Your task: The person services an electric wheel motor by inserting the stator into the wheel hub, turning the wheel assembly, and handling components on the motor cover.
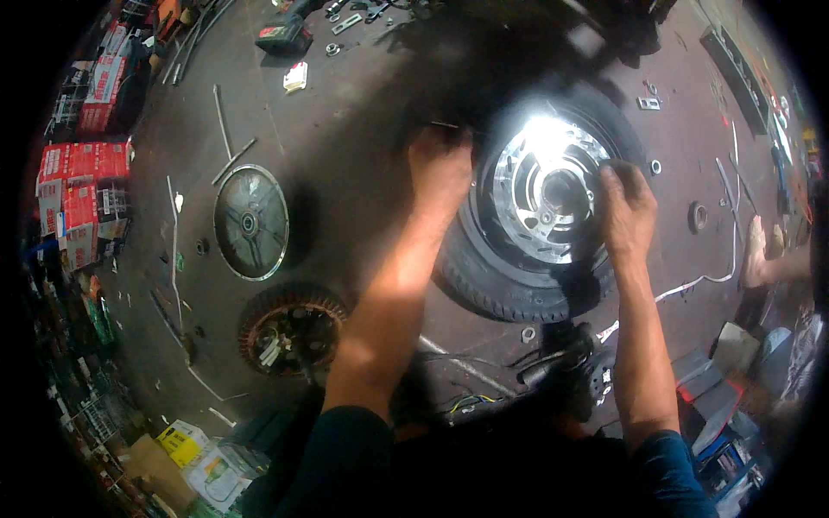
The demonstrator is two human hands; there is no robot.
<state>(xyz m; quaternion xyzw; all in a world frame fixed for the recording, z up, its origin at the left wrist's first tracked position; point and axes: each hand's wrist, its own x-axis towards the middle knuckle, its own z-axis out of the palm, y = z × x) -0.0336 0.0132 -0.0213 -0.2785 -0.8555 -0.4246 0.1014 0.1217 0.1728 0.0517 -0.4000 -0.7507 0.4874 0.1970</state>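
A small wheel with a black tyre [505, 293] and a shiny metal hub [544, 194] lies flat on the dark floor in front of me. My left hand [440, 168] grips the tyre's left edge, fingers curled over it beside a thin dark tool or rod. My right hand [629, 211] rests on the right side of the hub and tyre, fingers bent onto the rim. A bright light glares on the upper part of the hub.
A round metal cover plate [251, 222] and a motor stator with copper windings [290, 330] lie to the left. Nuts, washers, metal rods and a power drill [283, 34] are scattered around. Red boxes [82, 186] stack at far left; another person's foot [756, 250] at right.
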